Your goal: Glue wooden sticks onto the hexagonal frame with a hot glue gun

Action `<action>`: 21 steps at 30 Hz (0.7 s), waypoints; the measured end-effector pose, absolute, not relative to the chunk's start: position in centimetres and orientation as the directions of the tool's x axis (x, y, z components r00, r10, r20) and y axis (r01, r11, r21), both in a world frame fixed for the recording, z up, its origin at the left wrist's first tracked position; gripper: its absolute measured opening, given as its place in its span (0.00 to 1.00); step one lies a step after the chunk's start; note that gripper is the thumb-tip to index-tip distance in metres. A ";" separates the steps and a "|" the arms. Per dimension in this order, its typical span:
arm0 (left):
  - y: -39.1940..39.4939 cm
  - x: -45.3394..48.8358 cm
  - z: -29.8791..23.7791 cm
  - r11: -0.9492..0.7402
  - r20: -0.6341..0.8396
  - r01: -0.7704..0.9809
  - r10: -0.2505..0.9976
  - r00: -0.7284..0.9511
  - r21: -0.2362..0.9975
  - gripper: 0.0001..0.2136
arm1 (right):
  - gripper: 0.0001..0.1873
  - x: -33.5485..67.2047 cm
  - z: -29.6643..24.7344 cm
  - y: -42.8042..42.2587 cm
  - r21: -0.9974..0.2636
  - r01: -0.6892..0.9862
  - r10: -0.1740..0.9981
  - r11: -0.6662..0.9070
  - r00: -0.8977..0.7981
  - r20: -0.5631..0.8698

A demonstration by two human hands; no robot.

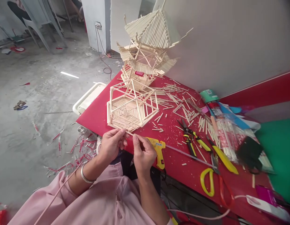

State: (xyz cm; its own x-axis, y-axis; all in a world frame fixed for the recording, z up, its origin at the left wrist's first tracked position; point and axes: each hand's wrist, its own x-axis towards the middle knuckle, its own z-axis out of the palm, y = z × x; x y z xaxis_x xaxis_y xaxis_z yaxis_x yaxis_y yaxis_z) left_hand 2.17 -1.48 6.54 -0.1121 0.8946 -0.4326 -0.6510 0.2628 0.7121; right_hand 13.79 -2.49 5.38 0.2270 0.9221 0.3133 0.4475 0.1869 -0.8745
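Note:
Between my two hands runs a thin wooden stick (pixel 129 133), just off the table's front edge. My left hand (pixel 113 142) pinches its left end, and my right hand (pixel 143 153) is closed at the other end with thumb against fingers. Right behind them stands a six-sided stick frame (pixel 145 117) with a floor of sticks laid in a spiral and open sides. A yellow glue gun (pixel 160 153) lies beside my right hand, partly hidden by it. Farther back rises a tiered pagoda model (pixel 154 31) built of similar sticks.
Loose sticks (pixel 175 93) litter the red table (pixel 93 115). Pliers (pixel 189 140), yellow-and-red scissors (pixel 208 181), a yellow-handled cutter (pixel 224 159) and bagged sticks (pixel 225 134) lie to the right. Torn wrappers (pixel 81 150) cover the floor at left, near a white stool (pixel 88 95).

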 end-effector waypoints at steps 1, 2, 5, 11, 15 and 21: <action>-1.4 2.2 6.5 0.259 -0.429 -0.644 0.895 -0.119 0.720 0.19 | 0.12 13.9 5.4 -2.4 -0.863 0.466 0.918 0.197 0.221 0.329; -1.5 2.3 6.5 0.255 -0.425 -0.634 0.896 -0.128 0.730 0.19 | 0.12 13.9 5.3 -2.3 -0.848 0.486 0.914 0.211 0.211 0.348; -1.7 2.3 6.5 0.235 -0.397 -0.582 0.902 -0.167 0.778 0.18 | 0.11 14.2 5.1 -2.4 -0.744 0.600 0.881 0.293 0.132 0.454; -1.7 1.3 6.5 0.169 -0.364 -0.544 0.891 -0.272 0.822 0.17 | 0.07 15.1 5.3 -3.8 -0.533 0.742 0.809 0.407 -0.022 0.587; -1.2 1.1 6.3 0.175 -0.384 -0.582 0.886 -0.258 0.794 0.17 | 0.13 15.6 5.6 -4.7 -0.598 0.677 0.857 0.428 -0.095 0.506; -0.8 1.4 6.1 0.189 -0.415 -0.608 0.873 -0.255 0.771 0.19 | 0.12 15.4 5.5 -4.2 -0.585 0.704 0.866 0.401 -0.083 0.493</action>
State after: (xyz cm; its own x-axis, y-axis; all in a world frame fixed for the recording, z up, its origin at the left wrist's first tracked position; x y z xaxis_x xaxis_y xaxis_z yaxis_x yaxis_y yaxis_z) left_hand 1.40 -0.80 6.11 -0.2552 0.8731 -0.4154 -0.6077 0.1893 0.7712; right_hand 15.37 -4.24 5.51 -0.0830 0.8658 0.4934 0.7045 0.4012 -0.5855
